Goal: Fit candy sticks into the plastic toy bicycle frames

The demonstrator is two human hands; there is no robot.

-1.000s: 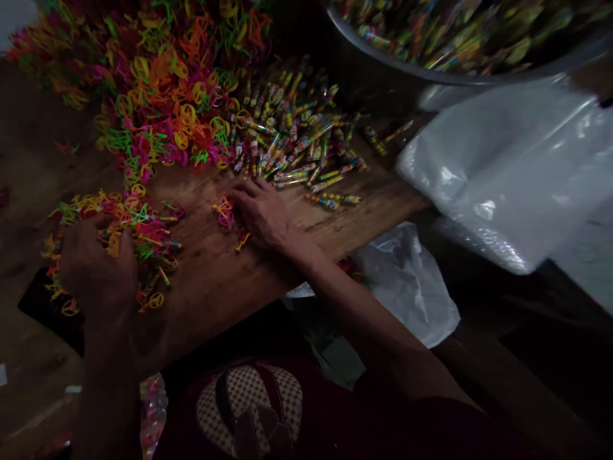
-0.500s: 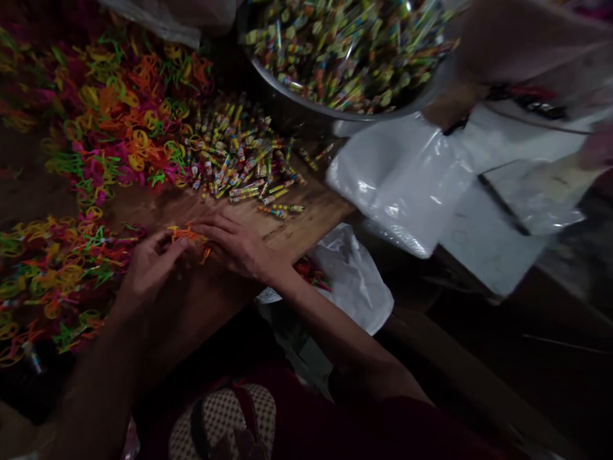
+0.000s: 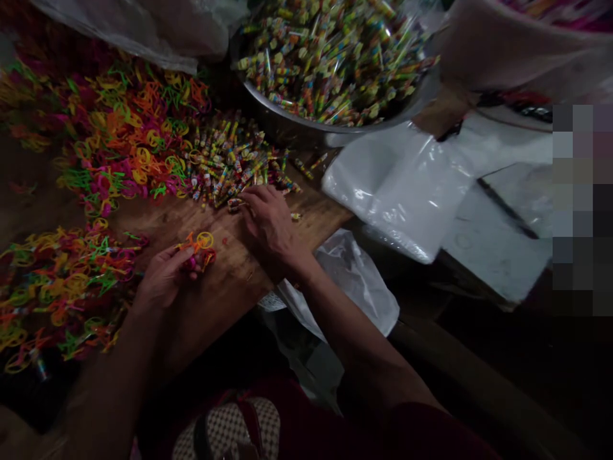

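Left hand (image 3: 165,275) pinches ringed plastic trinkets (image 3: 192,243), probably light and springy, best taken by their rings; right hand (image 3: 271,220) curls at likely slick, clear-sleeved tubes (image 3: 230,160), grip indeterminable

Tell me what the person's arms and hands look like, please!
The left hand and right hand are bare, with no gloves. I can't make out any watch or bracelet in this dim light. The right arm has a dark red sleeve above its bare forearm. No left sleeve can be made out.
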